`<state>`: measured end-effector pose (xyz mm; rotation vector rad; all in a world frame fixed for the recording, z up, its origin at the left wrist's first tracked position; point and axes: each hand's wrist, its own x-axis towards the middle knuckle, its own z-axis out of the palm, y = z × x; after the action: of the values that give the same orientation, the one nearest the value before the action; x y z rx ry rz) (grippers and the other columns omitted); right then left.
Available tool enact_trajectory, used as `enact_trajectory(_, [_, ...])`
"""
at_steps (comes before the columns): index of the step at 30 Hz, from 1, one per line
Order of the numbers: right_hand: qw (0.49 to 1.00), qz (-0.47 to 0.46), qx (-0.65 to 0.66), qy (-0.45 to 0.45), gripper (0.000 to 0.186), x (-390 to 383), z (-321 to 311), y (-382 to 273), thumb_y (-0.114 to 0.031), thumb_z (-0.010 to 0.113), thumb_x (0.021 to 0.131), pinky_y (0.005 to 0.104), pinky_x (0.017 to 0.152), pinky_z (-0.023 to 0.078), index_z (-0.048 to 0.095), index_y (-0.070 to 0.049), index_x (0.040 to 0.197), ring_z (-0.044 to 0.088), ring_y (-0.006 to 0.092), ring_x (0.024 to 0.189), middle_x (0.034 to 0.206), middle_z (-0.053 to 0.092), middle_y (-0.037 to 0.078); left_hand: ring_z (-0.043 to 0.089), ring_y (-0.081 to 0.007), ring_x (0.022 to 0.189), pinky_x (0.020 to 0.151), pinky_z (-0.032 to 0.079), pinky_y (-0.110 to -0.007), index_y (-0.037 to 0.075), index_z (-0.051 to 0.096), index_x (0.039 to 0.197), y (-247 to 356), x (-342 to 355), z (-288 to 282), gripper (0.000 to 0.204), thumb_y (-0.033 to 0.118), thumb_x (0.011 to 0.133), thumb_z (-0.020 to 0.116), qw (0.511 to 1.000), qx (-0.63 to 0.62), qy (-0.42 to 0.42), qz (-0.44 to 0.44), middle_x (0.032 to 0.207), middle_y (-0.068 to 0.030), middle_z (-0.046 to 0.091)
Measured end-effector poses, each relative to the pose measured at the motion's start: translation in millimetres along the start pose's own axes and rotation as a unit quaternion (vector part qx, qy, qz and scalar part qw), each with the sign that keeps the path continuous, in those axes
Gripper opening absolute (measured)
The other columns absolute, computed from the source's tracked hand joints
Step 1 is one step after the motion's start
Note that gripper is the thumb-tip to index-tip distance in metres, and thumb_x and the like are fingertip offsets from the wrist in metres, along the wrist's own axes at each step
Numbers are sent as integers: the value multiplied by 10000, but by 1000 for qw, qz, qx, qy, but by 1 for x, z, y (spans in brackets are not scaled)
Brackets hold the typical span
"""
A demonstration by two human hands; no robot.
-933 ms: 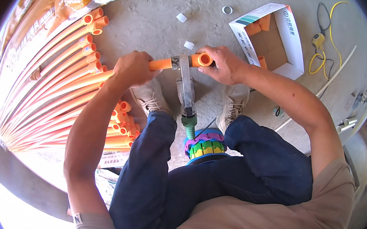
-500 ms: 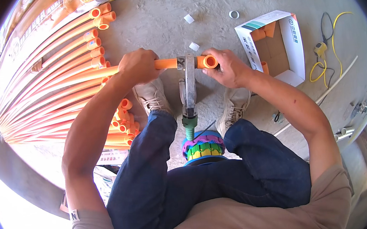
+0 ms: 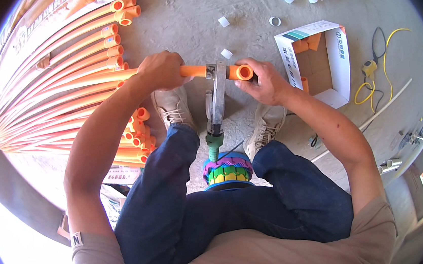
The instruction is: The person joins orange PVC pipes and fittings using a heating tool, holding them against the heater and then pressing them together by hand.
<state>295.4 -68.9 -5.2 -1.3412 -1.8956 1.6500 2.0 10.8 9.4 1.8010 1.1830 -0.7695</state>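
Observation:
My left hand (image 3: 163, 69) is closed round a long orange plastic pipe (image 3: 193, 71), its end at one side of a pipe fusion welder (image 3: 217, 97). On the other side, my right hand (image 3: 263, 80) grips an orange pipe fitting (image 3: 241, 72), whose round opening faces up toward me. The welder's flat metal body stands between pipe and fitting, and its green handle (image 3: 214, 143) points back between my legs. Both orange parts sit against the heating dies, but how deep they go cannot be made out.
Several orange pipes with fittings (image 3: 112, 41) fan out at left. A white carton (image 3: 339, 69) holding orange fittings stands at right, beside a yellow cord (image 3: 371, 84). White caps (image 3: 223, 22) lie scattered ahead. A colourful stool (image 3: 228, 171) is between my legs.
The view has shifted slightly, so the floor items appear lower and the stool farther left. The welder's handle leans a little more to the left. Both hands keep their grips.

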Motion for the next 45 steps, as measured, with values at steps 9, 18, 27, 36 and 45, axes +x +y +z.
enact_trajectory(9, [999,-25,-25,9,399,1,-2,5,-229,735,946,406,752,554,586,7,1231,719,364,856,984,725,203,724,-364,912,826,559,-481,87,791,974,1,1,-1,424,497,878,751,1000,2,-7,2,920,-149,757])
enact_trajectory(18, [999,2,-24,-21,432,1,-6,0,-276,727,959,413,774,557,584,16,1244,729,353,884,994,730,210,723,-363,931,841,557,-483,83,792,989,2,2,-3,432,499,876,753,1000,2,-22,-7,932,-155,757])
enact_trajectory(27, [1000,-8,-20,-13,434,2,-4,3,-286,731,951,446,815,558,581,14,1227,719,397,923,989,729,223,725,-371,910,823,554,-485,75,791,974,1,1,-5,428,489,868,766,1000,-10,-19,2,914,-164,757])
enact_trajectory(36, [1000,-9,-19,-12,437,3,-4,3,-299,731,945,467,820,558,585,13,1214,713,422,925,976,732,232,725,-373,899,818,555,-481,74,791,960,-1,2,-1,428,490,865,770,1000,-8,-5,1,902,-166,755])
enact_trajectory(45, [999,8,-37,-29,431,2,-7,2,-288,727,957,431,801,560,579,11,1229,726,375,909,974,728,213,725,-374,907,830,556,-477,78,793,967,0,2,-1,427,491,862,775,1000,-11,-4,-7,911,-163,757])
